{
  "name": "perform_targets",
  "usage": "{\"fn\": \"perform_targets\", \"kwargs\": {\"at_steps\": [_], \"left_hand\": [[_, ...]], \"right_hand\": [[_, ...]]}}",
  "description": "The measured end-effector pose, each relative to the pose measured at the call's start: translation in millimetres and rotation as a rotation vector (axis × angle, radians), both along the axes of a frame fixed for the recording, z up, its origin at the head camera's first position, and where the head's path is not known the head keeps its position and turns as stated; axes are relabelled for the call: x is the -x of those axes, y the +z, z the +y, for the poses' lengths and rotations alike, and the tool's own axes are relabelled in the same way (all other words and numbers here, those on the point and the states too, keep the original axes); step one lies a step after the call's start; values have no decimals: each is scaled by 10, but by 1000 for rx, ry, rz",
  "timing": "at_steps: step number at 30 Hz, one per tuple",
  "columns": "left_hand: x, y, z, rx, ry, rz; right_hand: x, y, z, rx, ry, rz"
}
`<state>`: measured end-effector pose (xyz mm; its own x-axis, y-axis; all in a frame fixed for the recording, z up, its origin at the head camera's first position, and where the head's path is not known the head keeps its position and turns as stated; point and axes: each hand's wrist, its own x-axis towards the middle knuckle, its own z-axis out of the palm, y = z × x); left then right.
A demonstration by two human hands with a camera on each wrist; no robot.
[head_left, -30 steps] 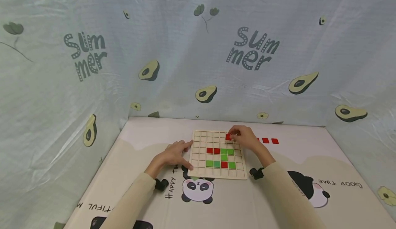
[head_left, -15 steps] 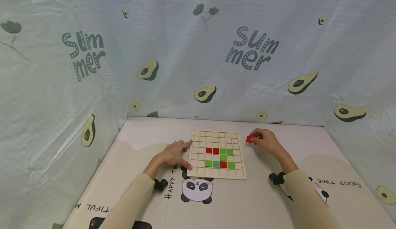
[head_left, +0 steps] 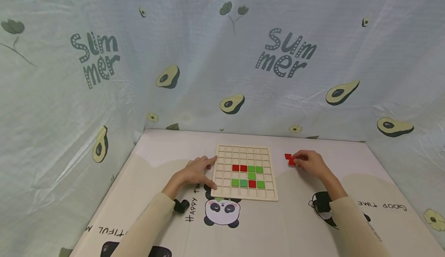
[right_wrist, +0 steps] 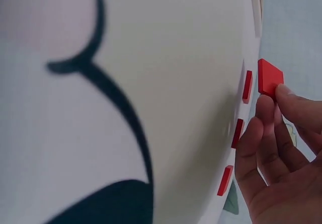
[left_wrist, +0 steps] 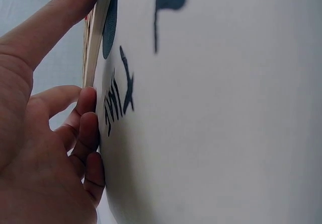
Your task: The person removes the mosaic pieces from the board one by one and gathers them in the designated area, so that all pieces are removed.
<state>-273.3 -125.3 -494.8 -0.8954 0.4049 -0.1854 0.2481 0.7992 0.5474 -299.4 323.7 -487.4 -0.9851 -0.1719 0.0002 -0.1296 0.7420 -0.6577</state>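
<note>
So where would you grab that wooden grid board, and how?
Probably the right rim of the wooden grid board, pinched from the right, thumb on top: it is thin and flat, the left hand touches its other side, and the red tiles and green tiles leave the rightmost column bare.

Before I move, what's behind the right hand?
In the head view, the right hand covers what's directly behind it; one red tile peeks past the held tile. The right wrist view shows three red tiles on the table.
</note>
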Motion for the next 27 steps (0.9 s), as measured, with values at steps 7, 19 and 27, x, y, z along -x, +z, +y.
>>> {"fn": "perform_targets", "kwargs": {"at_steps": [7, 19, 27], "left_hand": [[1, 8, 1, 1, 0, 3], [16, 23, 17, 9, 1, -6], [24, 12, 7, 8, 0, -7]], "right_hand": [[-25, -56, -10, -12, 9, -33], [-24, -81, -11, -21, 5, -62], [-40, -76, 1, -27, 24, -81]]}}
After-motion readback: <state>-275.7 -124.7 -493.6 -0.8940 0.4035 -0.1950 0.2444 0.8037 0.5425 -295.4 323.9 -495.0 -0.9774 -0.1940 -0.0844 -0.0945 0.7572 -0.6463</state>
